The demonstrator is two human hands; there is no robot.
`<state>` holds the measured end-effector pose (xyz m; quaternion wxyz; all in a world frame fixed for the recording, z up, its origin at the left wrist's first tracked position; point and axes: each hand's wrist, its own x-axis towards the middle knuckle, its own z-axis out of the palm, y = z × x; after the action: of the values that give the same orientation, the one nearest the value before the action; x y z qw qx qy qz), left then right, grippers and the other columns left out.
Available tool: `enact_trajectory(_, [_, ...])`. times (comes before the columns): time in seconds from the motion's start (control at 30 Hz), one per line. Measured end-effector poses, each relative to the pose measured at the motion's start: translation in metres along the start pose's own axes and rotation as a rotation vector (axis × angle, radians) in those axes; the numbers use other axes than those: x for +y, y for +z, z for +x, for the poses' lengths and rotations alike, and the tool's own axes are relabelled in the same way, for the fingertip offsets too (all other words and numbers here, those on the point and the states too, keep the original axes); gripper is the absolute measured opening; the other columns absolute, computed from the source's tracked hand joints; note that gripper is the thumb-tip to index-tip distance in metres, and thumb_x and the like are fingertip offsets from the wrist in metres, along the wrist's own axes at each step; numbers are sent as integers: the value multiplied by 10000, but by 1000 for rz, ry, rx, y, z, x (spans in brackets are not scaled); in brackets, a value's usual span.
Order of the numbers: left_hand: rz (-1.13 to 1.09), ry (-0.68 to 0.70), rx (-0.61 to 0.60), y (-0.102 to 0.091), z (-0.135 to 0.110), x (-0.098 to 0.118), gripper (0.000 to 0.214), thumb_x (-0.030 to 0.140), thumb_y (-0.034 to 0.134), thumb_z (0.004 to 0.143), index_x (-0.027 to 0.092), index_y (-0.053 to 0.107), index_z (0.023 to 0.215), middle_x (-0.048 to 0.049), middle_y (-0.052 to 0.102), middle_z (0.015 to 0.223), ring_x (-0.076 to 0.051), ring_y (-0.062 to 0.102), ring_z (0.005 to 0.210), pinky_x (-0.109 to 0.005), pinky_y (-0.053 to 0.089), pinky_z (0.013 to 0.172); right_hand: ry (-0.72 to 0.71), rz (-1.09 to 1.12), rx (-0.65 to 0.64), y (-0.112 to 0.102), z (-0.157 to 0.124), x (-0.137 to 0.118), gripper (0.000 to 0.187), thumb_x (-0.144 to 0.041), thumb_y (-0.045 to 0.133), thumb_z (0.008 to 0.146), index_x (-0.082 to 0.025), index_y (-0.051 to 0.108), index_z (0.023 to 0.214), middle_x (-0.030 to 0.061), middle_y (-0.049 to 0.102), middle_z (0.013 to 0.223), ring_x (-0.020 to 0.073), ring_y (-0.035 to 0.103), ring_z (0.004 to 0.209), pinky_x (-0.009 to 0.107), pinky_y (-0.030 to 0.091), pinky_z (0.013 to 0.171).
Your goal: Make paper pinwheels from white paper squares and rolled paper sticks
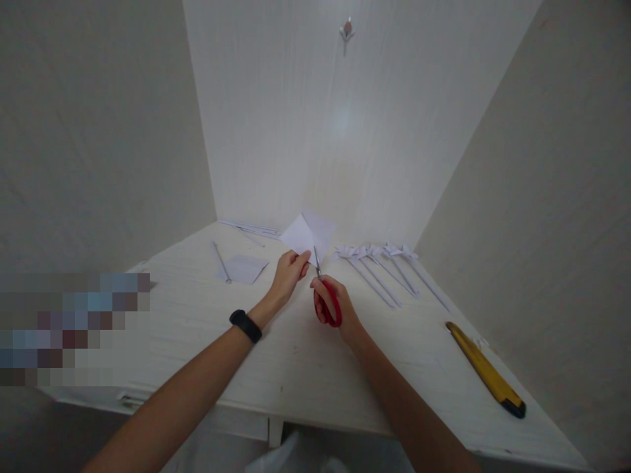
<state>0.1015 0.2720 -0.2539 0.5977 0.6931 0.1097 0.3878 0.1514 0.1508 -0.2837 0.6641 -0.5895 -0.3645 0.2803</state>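
Observation:
My left hand pinches the near corner of a folded white sheet of paper, holding it up above the table. In my right hand is a pair of scissors with red handles, fingers through the loops. The metal blades point away from me and meet the paper close to my left thumb. Whether the blades are apart is too small to tell. A flat piece of white paper lies to the left of my left hand, with a thin rolled paper stick partly over it.
Several paper sticks with folded pinwheel-like tops lie at the back right. More thin paper sticks lie at the back left. A yellow utility knife rests near the right edge of the white table. Walls enclose the table; a blurred patch covers the left.

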Motion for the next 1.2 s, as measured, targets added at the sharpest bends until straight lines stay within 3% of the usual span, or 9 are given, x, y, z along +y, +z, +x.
enact_trajectory(0.33, [49,-8,16,0,0,4,437,434,524,769,201,371,432,58,338,366,-70,305,376,-251,229,436,-8,96,-29,2,-3,-7,346,-523,550,794,-181,541,840,-87,450,473,52,373,302,172,270,283])
enact_trajectory(1.2, [143,-3,-72,3,-4,2,446,436,516,755,197,360,412,66,315,358,-64,281,368,-241,210,424,-48,213,-68,0,-4,-9,340,-533,523,818,-195,504,849,-74,440,494,66,347,373,181,250,341])
